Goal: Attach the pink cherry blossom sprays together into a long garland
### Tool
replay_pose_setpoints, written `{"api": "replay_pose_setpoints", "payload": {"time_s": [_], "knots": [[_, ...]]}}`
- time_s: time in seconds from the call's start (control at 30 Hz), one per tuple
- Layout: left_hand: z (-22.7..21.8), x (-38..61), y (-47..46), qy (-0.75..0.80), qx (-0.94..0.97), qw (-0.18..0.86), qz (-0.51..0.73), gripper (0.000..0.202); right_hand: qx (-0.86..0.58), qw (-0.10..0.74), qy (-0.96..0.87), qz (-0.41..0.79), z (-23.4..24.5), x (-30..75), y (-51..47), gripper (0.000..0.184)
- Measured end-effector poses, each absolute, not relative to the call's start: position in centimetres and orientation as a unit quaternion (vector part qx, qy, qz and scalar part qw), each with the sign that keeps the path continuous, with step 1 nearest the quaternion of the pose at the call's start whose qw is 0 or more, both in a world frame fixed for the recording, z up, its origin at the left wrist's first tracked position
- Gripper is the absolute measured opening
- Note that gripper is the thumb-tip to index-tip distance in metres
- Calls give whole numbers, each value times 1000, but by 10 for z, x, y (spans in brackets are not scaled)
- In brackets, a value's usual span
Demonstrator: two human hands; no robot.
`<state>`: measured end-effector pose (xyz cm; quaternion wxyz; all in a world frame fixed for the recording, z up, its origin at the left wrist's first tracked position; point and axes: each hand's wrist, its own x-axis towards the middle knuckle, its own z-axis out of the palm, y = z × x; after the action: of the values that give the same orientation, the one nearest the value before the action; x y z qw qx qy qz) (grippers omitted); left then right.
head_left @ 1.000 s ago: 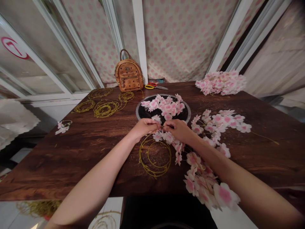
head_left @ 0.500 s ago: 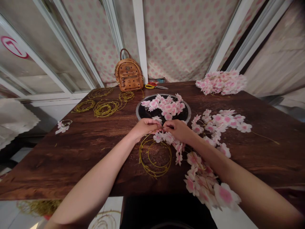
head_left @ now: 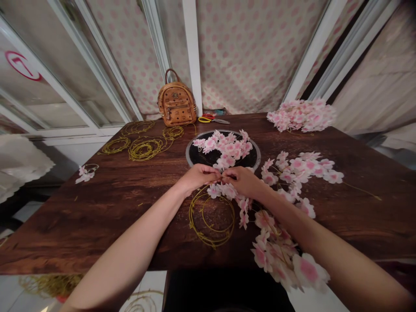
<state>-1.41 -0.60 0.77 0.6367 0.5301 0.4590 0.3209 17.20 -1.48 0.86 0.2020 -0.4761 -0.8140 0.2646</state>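
My left hand [head_left: 198,176] and my right hand [head_left: 244,180] meet fingertip to fingertip over a dark wooden table [head_left: 97,208], both pinched on a strand of pink and white artificial blossoms [head_left: 227,189]. The strand runs from my fingers down under my right forearm to the table's near edge, ending in a blossom cluster [head_left: 286,260]. A coil of yellow-green wire [head_left: 212,218] lies just below my hands, its top edge under the blossoms. Behind my hands stands a round dark tray [head_left: 194,154] holding more blossoms [head_left: 227,147].
Several wire coils [head_left: 144,147] lie at the back left, beside a small tan backpack [head_left: 176,104] and scissors [head_left: 211,119]. More blossom sprays [head_left: 302,167] lie to the right, a pile of blossoms [head_left: 302,115] at the back right, a small blossom sprig [head_left: 85,173] at the left edge.
Both hands stay pinched together at the same spot. The view has dipped slightly, and a blossom near my fingertips has shifted a little.
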Motion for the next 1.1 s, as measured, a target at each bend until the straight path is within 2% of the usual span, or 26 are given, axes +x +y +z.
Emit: {"api": "replay_pose_setpoints", "payload": {"time_s": [0.23, 0.47, 1.1], "knots": [[6, -14, -6, 447, 548, 624, 332, 7, -492, 209, -805, 260, 7, 171, -15, 19], [3, -15, -4, 446, 523, 632, 359, 18, -489, 223, -808, 241, 11, 174, -13, 20], [0, -17, -3, 437, 547, 617, 359, 15, -478, 226, -812, 248, 11, 174, -12, 20]]}}
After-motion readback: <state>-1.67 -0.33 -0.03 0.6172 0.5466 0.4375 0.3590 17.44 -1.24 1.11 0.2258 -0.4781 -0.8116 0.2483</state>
